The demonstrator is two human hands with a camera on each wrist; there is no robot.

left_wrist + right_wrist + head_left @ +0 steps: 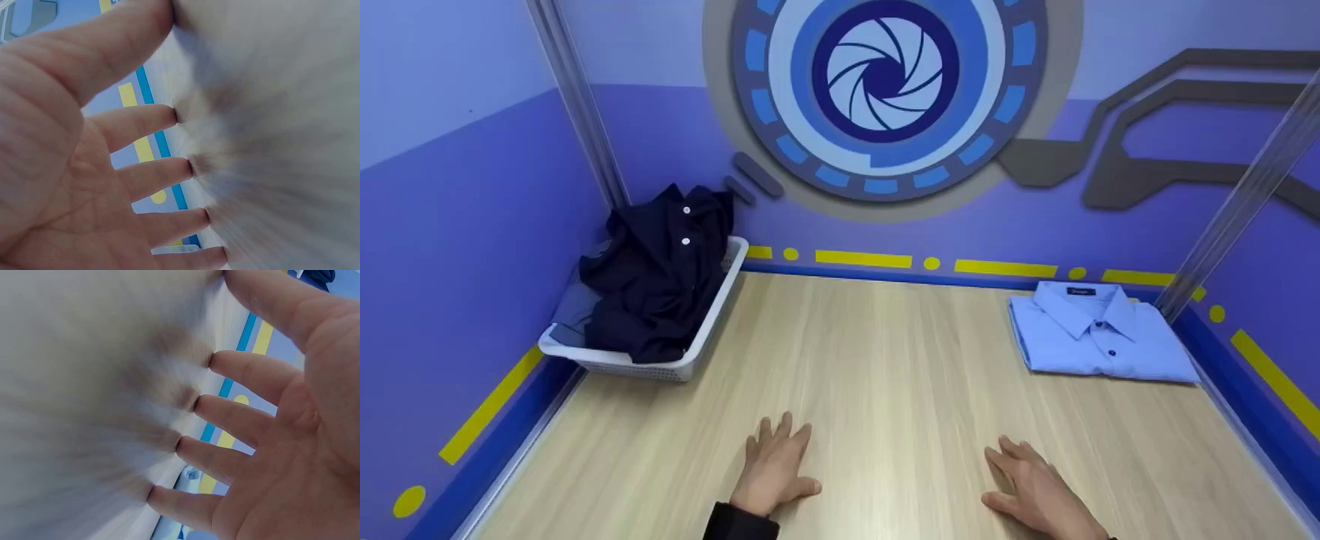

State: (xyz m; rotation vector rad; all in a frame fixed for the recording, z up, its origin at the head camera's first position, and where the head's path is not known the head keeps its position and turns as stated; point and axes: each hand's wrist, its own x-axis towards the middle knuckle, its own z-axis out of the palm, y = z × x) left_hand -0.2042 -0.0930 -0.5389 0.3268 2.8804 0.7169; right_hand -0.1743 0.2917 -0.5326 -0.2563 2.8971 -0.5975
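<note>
My left hand (773,466) rests its fingertips on the wooden table (870,390), fingers spread, with nothing held. To the right, my right hand (1035,484) touches the same tabletop with its fingertips and is also without anything in it. Both wrist views show the fingers (152,171) reaching down to the surface, the palms raised off it. A folded light blue shirt (1110,345), collar up and dark buttons showing, lies at the back right. Dark navy clothing (660,277) with white buttons is heaped in a white basket (690,367) at the back left.
Greyish-blue cloth (574,304) shows under the navy heap at the basket's left side. Blue-purple walls (465,247) with yellow markings enclose the table at the left, back and right. Metal posts (585,105) stand in the back corners.
</note>
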